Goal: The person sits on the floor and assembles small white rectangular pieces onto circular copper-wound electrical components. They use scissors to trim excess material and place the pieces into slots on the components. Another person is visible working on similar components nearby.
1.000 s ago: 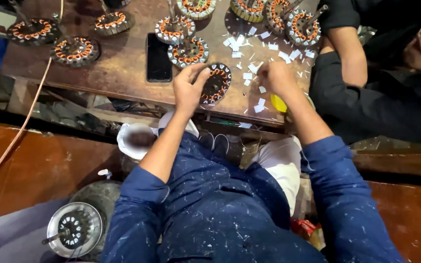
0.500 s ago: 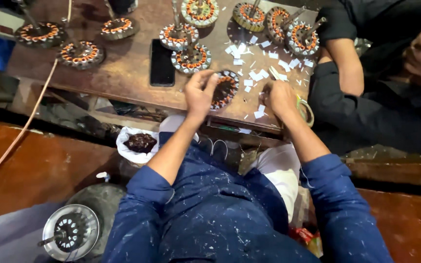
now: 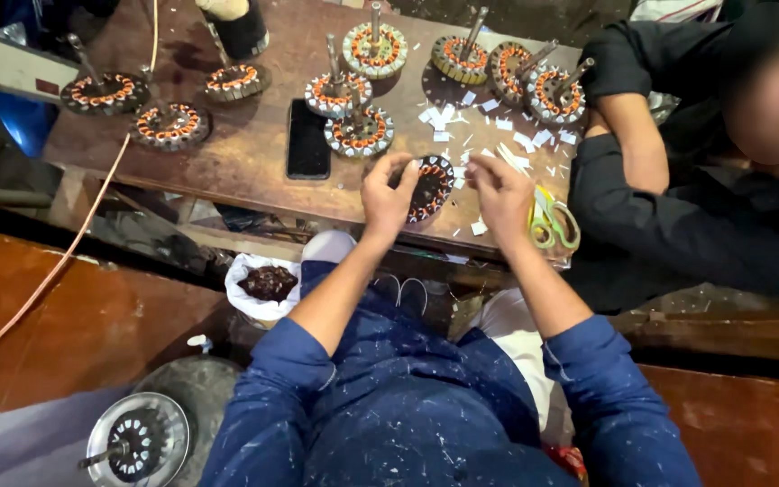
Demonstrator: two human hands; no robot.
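My left hand [image 3: 388,193] grips a round fan stator [image 3: 432,188] with copper windings, tilted up near the front edge of the wooden bench [image 3: 254,158]. My right hand [image 3: 500,188] is beside the stator's right side, fingers pinched on a small white paper strip [image 3: 508,159]. Loose white paper slips [image 3: 498,135] lie scattered on the bench just beyond my hands. Yellow-green scissors [image 3: 554,221] lie right of my right hand.
Several wound stators on shafts [image 3: 361,131] stand across the bench, with a black phone [image 3: 308,138] among them. A person in black [image 3: 678,207] leans on the right end. A white bag of dark scraps [image 3: 266,285] and a fan housing [image 3: 137,440] sit below left.
The view shifted down, so the bench now sits lower in the frame. My right hand moved in from the scissors towards the stator; my left hand stays on the stator.
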